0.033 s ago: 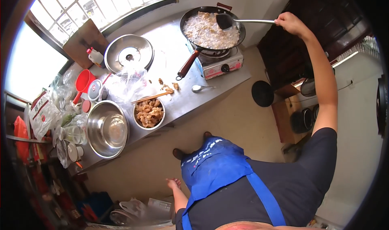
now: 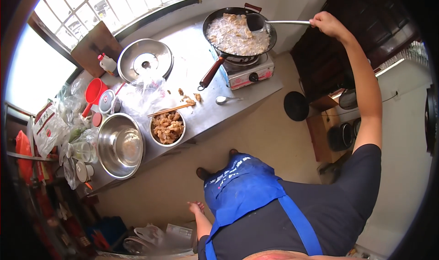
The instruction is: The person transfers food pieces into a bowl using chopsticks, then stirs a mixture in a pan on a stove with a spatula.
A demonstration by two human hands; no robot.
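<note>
Over the wok (image 2: 238,33), right hand (image 2: 327,24) gripping ladle (image 2: 263,22).

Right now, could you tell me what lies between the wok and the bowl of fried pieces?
In the head view, between wok and bowl: chopsticks, a few loose pieces and a spoon.

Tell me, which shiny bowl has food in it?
The smaller steel bowl, with brown fried pieces inside and chopsticks across its rim. The bigger steel bowl to its left holds no food.
</note>
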